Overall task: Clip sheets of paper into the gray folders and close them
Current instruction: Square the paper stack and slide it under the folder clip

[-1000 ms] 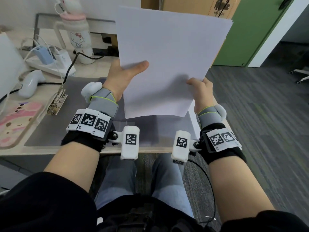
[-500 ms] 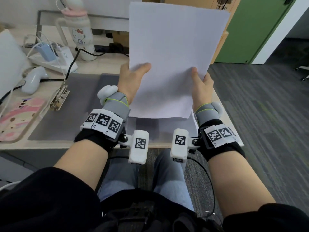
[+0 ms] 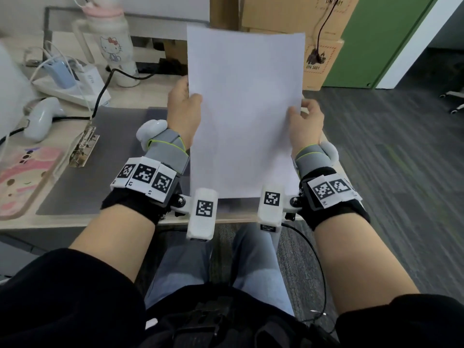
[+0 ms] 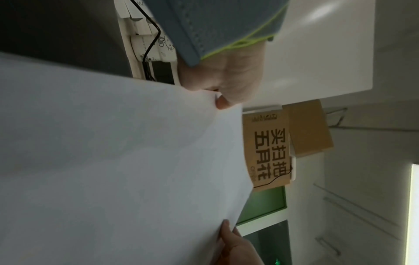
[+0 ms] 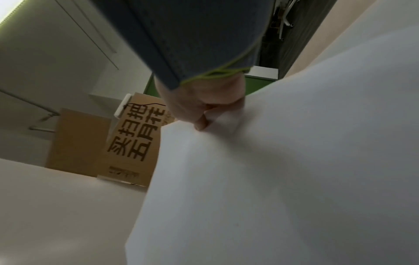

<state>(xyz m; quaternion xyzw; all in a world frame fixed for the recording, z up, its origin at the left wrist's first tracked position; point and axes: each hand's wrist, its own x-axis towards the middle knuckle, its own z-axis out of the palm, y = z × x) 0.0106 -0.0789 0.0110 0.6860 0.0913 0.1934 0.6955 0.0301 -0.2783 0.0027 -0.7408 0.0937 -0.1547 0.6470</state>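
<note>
I hold white sheets of paper [image 3: 244, 109] upright above the desk, long side vertical. My left hand [image 3: 184, 106] pinches the left edge, thumb on the near face. My right hand [image 3: 305, 119] pinches the right edge. In the left wrist view the paper [image 4: 118, 161] fills the lower left, with my left hand [image 4: 221, 93] on its edge. The right wrist view shows my right hand [image 5: 204, 114] pinching the paper [image 5: 283, 170]. An open gray folder [image 3: 110, 167] lies flat on the desk beneath, its metal clip [image 3: 84, 145] at its left side.
A white bottle [image 3: 113, 46] with a cartoon cat, a power strip [image 3: 72, 89] with cables and a white handheld device [image 3: 41, 116] stand at the back left. A pink pad [image 3: 17, 182] lies at the left. Cardboard boxes [image 3: 319, 41] and a green door [image 3: 376, 38] are behind the desk.
The sheets have turned from tilted to upright and come lower and nearer me. Both hands slid up to the side edges.
</note>
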